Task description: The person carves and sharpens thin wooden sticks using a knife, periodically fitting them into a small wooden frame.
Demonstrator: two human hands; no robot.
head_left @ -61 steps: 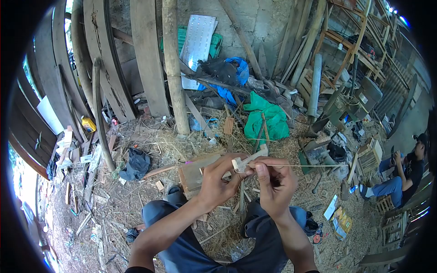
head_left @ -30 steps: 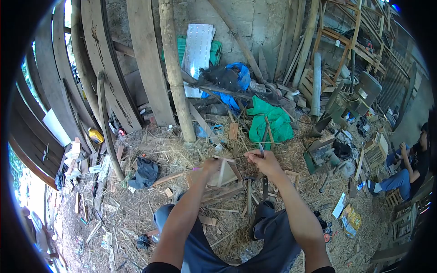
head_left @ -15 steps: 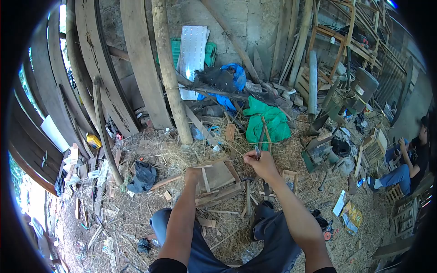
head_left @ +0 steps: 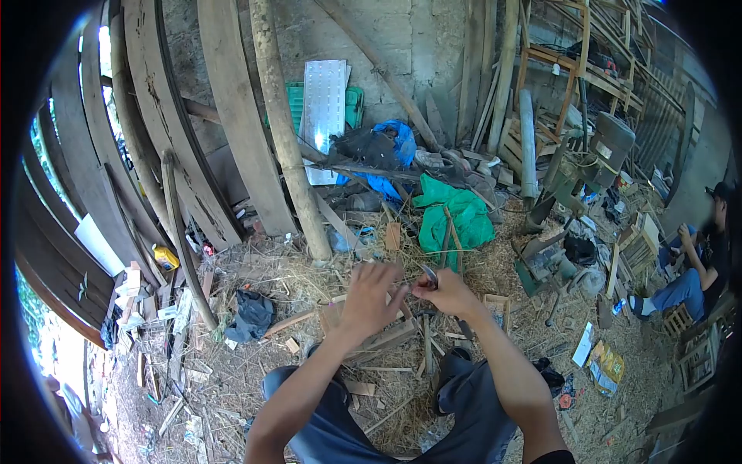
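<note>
My left hand (head_left: 371,300) is raised in front of my knees, its fingers stretched out and slightly blurred. Its fingertips come close to my right hand (head_left: 451,294); whether they touch anything thin there I cannot tell. In my right hand a slim dark tool with a shiny end (head_left: 429,274) is gripped, pointing up and to the left; its exact kind is unclear. Below both hands lies a small wooden frame (head_left: 393,336), partly covered by my left hand and forearm. A hammer-like handle (head_left: 427,344) stands just right of the frame.
Straw and wood scraps litter the ground. A black plastic bag (head_left: 251,315) lies left, a green plastic sheet (head_left: 457,220) ahead. A wooden pole (head_left: 287,131) rises in front. Right stands a greenish machine (head_left: 556,240); beyond it sits another person (head_left: 699,267).
My left hand has moved right, from the wooden frame's left side to beside my right hand, and its fingers have opened out. My right hand keeps the slim tool, slightly lower.
</note>
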